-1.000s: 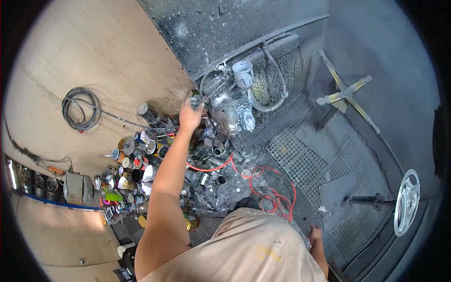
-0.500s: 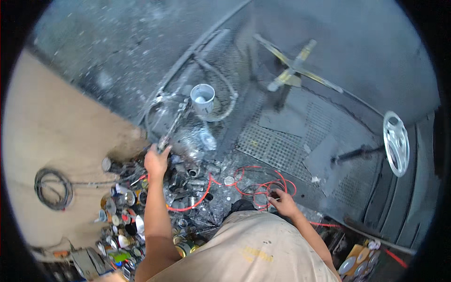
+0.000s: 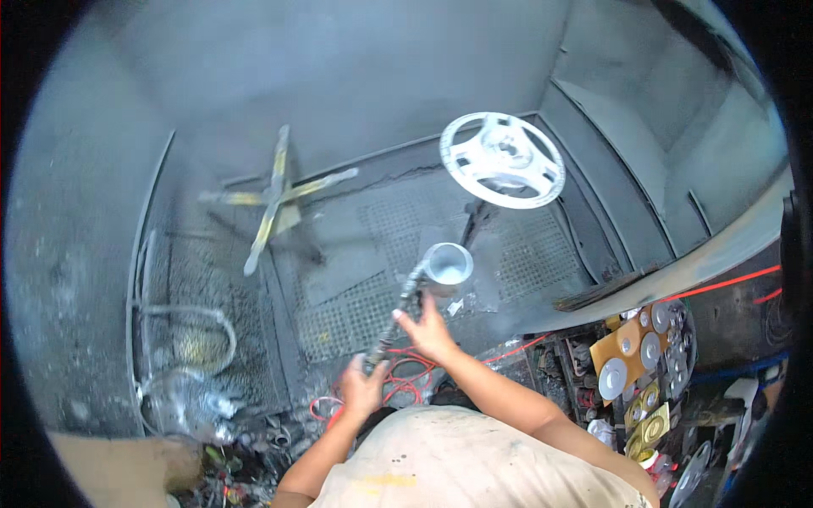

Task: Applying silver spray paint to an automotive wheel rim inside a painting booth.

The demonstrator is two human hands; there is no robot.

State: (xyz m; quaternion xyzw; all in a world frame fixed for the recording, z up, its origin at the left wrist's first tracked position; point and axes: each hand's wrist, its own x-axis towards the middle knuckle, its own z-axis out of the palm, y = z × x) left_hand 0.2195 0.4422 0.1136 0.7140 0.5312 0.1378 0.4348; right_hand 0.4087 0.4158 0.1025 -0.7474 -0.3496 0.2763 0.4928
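A paint-spattered spray gun (image 3: 405,303) with a pale round cup (image 3: 449,264) at its far end is in front of me, clear of its wire holder. My left hand (image 3: 362,389) is closed round the gun's near end. Just below the cup, my right hand (image 3: 430,332) grips the gun's body, thumb along its left side; some fingers are hidden. Beyond the cup, a silver spoked wheel cover (image 3: 487,188) is held up on a dark stand (image 3: 471,227). The red hose (image 3: 406,366) lies in loops under my hands.
A taped cross-shaped stand (image 3: 273,199) rises at the left over perforated floor plates (image 3: 347,317). The wire holder (image 3: 230,334) is at far left, above a crumpled shiny sheet (image 3: 190,406). At right, a curved panel edge (image 3: 610,306) borders shelves with round discs (image 3: 611,378).
The spray gun has come out of the wire holder and moved right with my left hand. My right hand has left the red hose and joined it on the gun. My view has swung right.
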